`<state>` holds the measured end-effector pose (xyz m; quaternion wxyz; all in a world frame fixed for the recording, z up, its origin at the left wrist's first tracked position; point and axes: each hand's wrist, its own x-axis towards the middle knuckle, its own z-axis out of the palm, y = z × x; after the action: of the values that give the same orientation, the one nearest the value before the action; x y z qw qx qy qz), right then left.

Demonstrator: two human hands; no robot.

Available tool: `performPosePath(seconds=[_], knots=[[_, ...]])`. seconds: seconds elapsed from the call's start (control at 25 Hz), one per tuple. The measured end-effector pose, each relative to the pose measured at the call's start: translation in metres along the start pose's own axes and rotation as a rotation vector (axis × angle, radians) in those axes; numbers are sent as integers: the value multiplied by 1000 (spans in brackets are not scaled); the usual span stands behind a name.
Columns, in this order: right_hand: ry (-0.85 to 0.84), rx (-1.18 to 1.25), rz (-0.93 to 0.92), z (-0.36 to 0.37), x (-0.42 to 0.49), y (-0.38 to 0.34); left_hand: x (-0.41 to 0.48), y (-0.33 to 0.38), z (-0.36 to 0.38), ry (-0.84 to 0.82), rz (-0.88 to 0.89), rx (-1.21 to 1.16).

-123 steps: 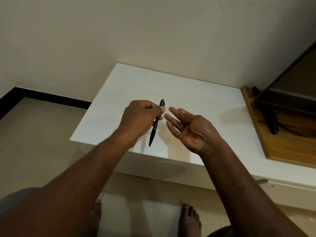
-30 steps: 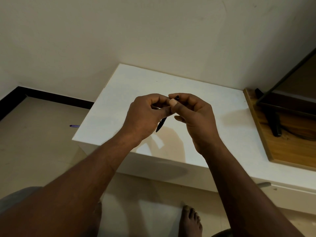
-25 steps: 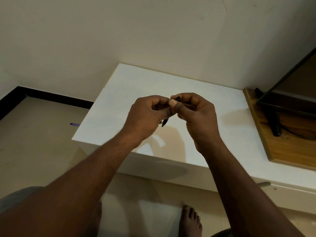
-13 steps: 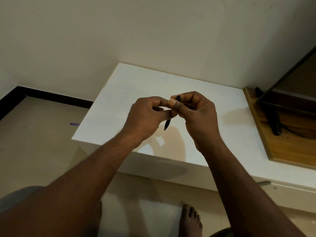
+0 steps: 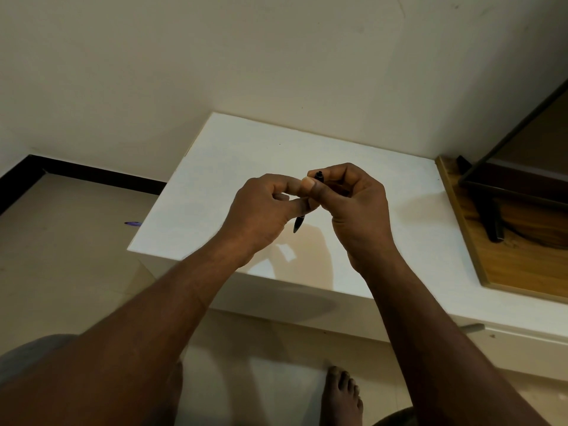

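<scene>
Left of the white table point(image 5: 246, 149), on the floor, lies a small purple thing point(image 5: 132, 223), too small to make out. Above the table's front half and clear of its top, the left hand point(image 5: 261, 210) has its fingers curled inward, and thumb and forefinger pinch the pen point(image 5: 298, 224). The other three fingers are tucked under the palm and hidden. The pen is black and stands steeply tilted over the middle of the table. Only its pointed lower end shows below the left thumb, and its blunt top pokes out higher up. The whole middle of the barrel is covered by the two thumbs, so I cannot tell whether it is in one piece. Just beside it, the right hand point(image 5: 356, 204) is curled too, with thumb and forefinger closed on the pen's upper part and its thumbnail pressed against the left forefinger. The remaining right fingers fold into the palm, partly out of sight. Both hands cast a pale shadow on the table's front edge. At the table's right end a wooden board point(image 5: 522, 272) lies on top, cut off by the frame's edge. A dark stand point(image 5: 493, 222) rests on it, and its upper part runs out of view. Below the table's front, a bare foot point(image 5: 341, 395) stands on the floor, and a grey handle point(image 5: 473, 328) juts from the table's face, dim and hard to read.
</scene>
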<state>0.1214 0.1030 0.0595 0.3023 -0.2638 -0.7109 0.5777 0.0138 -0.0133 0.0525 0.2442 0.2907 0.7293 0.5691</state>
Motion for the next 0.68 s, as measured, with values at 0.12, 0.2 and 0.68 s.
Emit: performPosePath(seconds=[0.12, 0.2, 0.68], knots=[[0, -3, -2, 0, 0, 0, 0, 1, 0, -1, -1, 11], [-2, -8, -5, -1, 0, 0, 0, 1, 0, -11, -3, 8], [4, -33, -24, -1, 1, 2, 1, -2, 1, -60, -31, 19]])
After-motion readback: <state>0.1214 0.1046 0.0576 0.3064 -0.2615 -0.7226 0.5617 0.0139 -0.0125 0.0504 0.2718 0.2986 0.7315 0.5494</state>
